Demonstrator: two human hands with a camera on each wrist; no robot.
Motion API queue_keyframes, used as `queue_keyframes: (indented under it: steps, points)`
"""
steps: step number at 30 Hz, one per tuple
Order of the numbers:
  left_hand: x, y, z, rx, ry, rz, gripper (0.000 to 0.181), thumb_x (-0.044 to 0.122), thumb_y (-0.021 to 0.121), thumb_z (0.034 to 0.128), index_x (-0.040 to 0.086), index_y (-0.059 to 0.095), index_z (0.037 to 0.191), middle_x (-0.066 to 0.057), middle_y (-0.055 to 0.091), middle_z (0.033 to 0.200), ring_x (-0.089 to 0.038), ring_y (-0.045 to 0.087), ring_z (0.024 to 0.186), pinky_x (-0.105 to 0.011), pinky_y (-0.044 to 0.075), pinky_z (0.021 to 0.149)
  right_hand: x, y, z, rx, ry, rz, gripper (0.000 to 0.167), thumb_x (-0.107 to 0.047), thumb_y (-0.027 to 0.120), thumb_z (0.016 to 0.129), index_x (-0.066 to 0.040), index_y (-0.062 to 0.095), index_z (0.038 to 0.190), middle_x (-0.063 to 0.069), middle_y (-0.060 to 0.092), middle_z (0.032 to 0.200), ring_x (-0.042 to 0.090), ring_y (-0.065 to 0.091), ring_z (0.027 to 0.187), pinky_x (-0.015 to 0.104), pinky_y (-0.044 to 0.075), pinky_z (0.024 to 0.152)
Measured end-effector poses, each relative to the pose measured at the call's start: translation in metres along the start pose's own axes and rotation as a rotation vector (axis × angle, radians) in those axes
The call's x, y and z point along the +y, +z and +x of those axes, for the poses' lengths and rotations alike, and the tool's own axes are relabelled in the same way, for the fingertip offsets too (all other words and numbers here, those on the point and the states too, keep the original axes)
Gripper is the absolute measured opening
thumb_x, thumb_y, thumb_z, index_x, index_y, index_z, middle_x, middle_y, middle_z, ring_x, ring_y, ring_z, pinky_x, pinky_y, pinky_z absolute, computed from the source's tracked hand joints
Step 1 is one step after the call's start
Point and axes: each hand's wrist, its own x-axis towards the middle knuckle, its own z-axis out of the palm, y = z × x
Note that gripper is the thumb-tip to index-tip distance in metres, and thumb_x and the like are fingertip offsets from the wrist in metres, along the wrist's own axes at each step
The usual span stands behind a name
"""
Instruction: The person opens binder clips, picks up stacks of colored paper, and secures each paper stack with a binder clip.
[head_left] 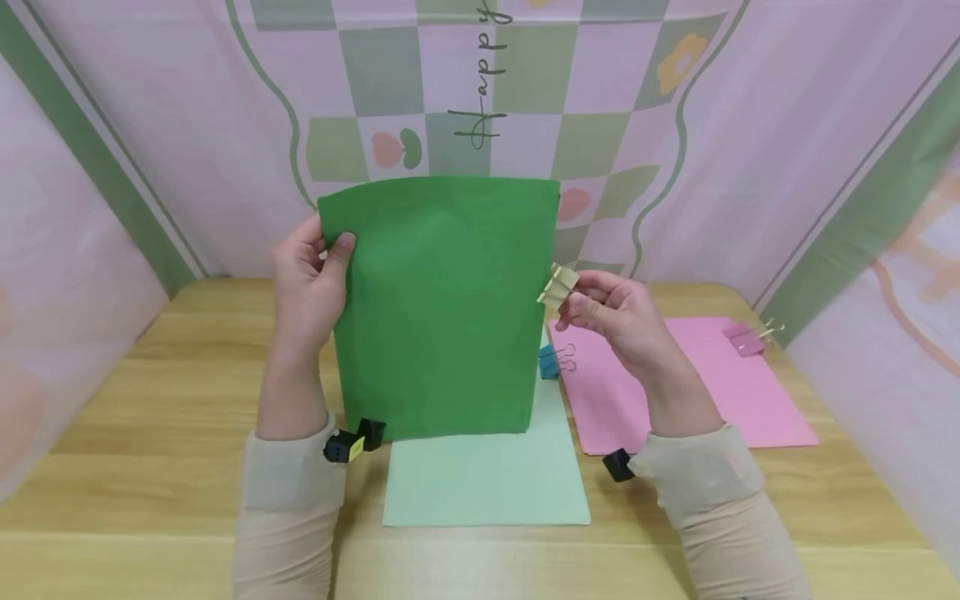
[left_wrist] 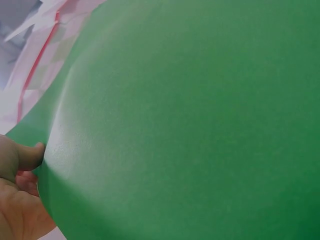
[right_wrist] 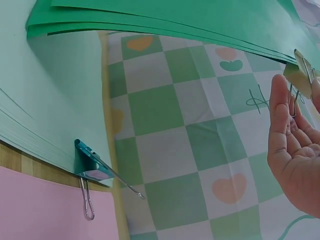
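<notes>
My left hand (head_left: 309, 279) pinches a stack of dark green paper (head_left: 442, 308) by its upper left edge, thumb on the front, and the sheets stand upright with a slight bend. Several loose layers show along the stack's edge in the right wrist view. A pale yellow binder clip (head_left: 558, 286) is between the thumb and fingers of my right hand (head_left: 618, 321). Its mouth meets the stack's right edge; how far the paper goes in, I cannot tell. In the right wrist view the same yellow clip (right_wrist: 299, 72) sits at the sheets' edge.
Below the green stack a pale green paper stack (head_left: 487, 483) lies on the wooden table (head_left: 150, 433), a teal binder clip (head_left: 550, 362) on its right edge. Pink paper (head_left: 720, 383) lies to the right with a pink binder clip (head_left: 745, 339). A patterned curtain (head_left: 495, 75) hangs behind.
</notes>
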Motion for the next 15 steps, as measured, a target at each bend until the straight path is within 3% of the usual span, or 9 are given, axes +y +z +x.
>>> queue_keyframes:
  steps: [11, 15]
  points:
    - [0.0014, 0.0051, -0.0026, -0.025, 0.023, 0.004, 0.021, -0.006, 0.053, 0.0976, -0.013, 0.066, 0.113, 0.017, 0.07, 0.087, -0.001, 0.064, 0.064, -0.02, 0.057, 0.057, -0.001, 0.0039, -0.0007, -0.016, 0.01, -0.113, 0.021, 0.003, 0.056, 0.097, -0.012, 0.065, 0.109, -0.001, 0.072, 0.084, 0.01, 0.069, 0.071, 0.022, 0.059, 0.075]
    - [0.0012, 0.0059, -0.0028, -0.03, 0.026, 0.003, 0.021, -0.005, 0.053, 0.098, -0.012, 0.066, 0.113, 0.018, 0.07, 0.088, -0.001, 0.064, 0.064, -0.02, 0.056, 0.057, -0.002, 0.005, -0.0008, -0.017, 0.011, -0.164, 0.02, 0.004, 0.055, 0.097, -0.003, 0.061, 0.114, -0.004, 0.072, 0.087, 0.01, 0.069, 0.072, 0.022, 0.058, 0.076]
